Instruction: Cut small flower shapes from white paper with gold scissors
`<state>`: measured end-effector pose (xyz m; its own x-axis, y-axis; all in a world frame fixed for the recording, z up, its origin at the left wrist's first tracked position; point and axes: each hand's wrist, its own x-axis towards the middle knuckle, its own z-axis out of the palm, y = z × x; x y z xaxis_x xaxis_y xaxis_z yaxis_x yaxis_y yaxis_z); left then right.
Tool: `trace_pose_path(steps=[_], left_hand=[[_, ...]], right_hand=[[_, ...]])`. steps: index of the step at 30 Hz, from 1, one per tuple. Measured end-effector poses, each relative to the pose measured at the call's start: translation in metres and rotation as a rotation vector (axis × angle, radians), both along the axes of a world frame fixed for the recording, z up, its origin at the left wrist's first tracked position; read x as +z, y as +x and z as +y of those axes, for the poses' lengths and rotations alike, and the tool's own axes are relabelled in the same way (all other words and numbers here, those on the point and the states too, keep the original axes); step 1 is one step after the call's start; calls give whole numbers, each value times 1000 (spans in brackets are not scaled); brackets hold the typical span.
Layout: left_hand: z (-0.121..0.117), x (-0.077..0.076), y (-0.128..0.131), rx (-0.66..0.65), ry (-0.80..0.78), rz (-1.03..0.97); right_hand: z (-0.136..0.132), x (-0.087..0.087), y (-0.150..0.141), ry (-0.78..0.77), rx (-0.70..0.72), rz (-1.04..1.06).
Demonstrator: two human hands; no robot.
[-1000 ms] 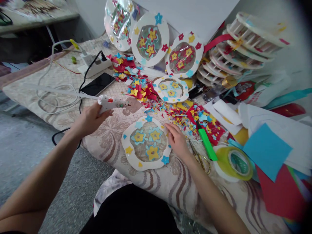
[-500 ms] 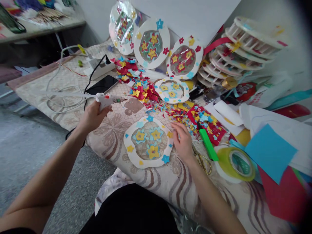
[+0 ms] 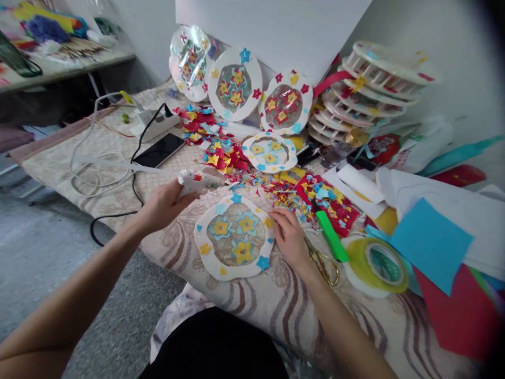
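Observation:
My left hand [image 3: 163,205] is wrapped round the grip of a white hot glue gun [image 3: 197,181], its nozzle pointing right above the far edge of a decorated disc. This disc [image 3: 202,259] has a wavy white rim with blue and yellow shapes, and yellow flowers edged in blue on its see-through middle. It lies flat on the patterned cloth [image 3: 236,305]. At the disc's right rim, beside a yellow star, is my right hand [image 3: 290,234], fingers bent and close together. What its fingertips hold, if anything, is hidden.
Colourful paper scraps [image 3: 229,158] spread behind the disc. On the right are a green cutter [image 3: 331,237], gold scissors [image 3: 325,266], a tape roll [image 3: 381,266] and blue paper [image 3: 432,245]. Similar discs [image 3: 235,84] lean at the back. A phone [image 3: 160,150] lies near cables.
The glue gun in my left hand has moved right, closer to the disc. My right hand has stayed at the disc's right rim. The camera view has shifted slightly.

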<state>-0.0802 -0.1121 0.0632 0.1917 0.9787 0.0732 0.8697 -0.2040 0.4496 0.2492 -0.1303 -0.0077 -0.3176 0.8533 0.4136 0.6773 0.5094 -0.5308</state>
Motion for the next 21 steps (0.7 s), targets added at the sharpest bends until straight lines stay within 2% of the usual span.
trace_pose_path(steps=[3,5,12,17,21], left_hand=[[-4,14,21,-68,-19,22],[-3,16,31,-100,-8,3],[2,7,45,-162,7,-36],[1,5,50,-194,63,-22],[1,1,55,-210,33,60]], right_hand=[[6,-4,-2,17,37,-101],[10,-6,-4,24,54,-158],[14,-5,-6,58,54,-264],[13,-6,-6,52,71,-216],[13,-10,-3,58,90,-150]])
